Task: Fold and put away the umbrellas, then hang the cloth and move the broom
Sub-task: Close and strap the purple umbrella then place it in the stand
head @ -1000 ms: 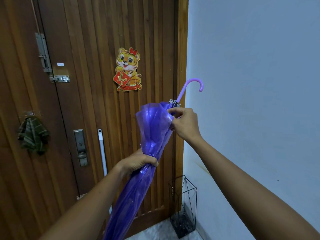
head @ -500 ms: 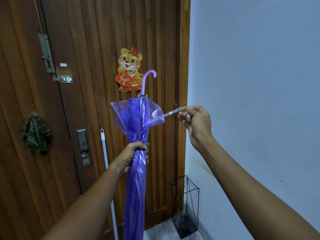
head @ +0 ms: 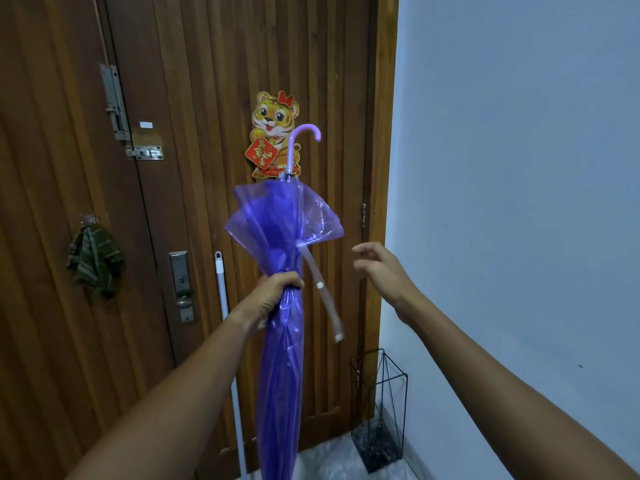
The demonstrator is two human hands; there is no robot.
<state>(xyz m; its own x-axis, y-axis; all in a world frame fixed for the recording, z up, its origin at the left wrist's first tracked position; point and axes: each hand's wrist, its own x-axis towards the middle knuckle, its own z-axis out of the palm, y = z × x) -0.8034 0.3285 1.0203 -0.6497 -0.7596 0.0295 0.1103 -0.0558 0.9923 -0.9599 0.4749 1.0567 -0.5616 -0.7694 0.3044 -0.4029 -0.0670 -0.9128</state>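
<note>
Writing on the door: one red sign, not clearly legible

A cartoon tiger decoration [head: 274,133] stuck on the wooden door [head: 207,98] holds a red diamond sign [head: 261,154] with gold Chinese characters, too small and blurred to read with certainty. A small white sticker [head: 146,124] near the upper latch shows no legible print. No other text, brand or number can be read.

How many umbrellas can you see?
1. The see-through purple plastic umbrella is upright in front of the wooden door, gripped by the left hand. The black wire stand in the corner looks empty; others may be out of view.
</note>
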